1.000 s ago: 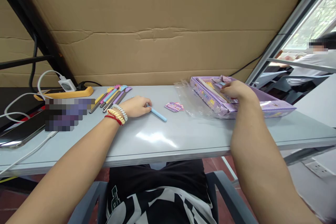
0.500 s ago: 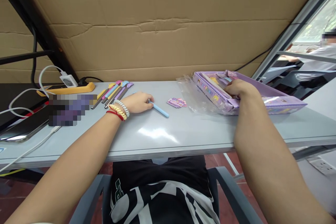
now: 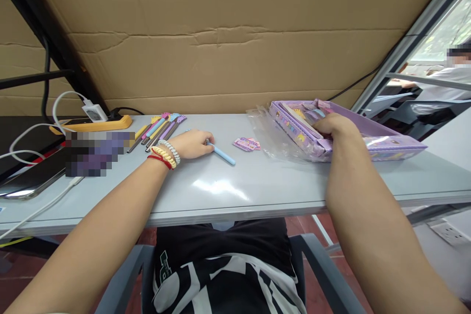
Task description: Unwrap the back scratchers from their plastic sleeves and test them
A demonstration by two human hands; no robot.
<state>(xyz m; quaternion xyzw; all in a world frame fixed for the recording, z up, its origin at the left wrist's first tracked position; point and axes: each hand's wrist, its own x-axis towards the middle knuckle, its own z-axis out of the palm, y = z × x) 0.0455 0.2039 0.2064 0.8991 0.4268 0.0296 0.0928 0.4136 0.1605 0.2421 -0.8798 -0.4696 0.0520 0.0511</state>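
My left hand (image 3: pixel 195 144) rests on the desk, its fingers curled around a light blue pen (image 3: pixel 224 154) that points toward the front right. Behind that wrist lies a row of colourful pens (image 3: pixel 161 129) with shaped tops, in yellow, pink, blue and purple. On the right, my right hand (image 3: pixel 334 125) reaches into an open purple box (image 3: pixel 395 144); its fingertips are hidden among the packets (image 3: pixel 317 110) inside, so I cannot make out a grip. A few small purple-pink cards (image 3: pixel 246 144) lie on the desk between my hands.
Clear plastic wrapping (image 3: pixel 274 132) spreads from the box's left side. At left are a yellow power strip (image 3: pixel 91 125) with a white charger (image 3: pixel 94 110), white cables and a dark glossy device (image 3: pixel 33 176). Cardboard (image 3: pixel 221 59) stands behind the desk (image 3: pixel 176 201). Another person (image 3: pixel 447 83) sits far right.
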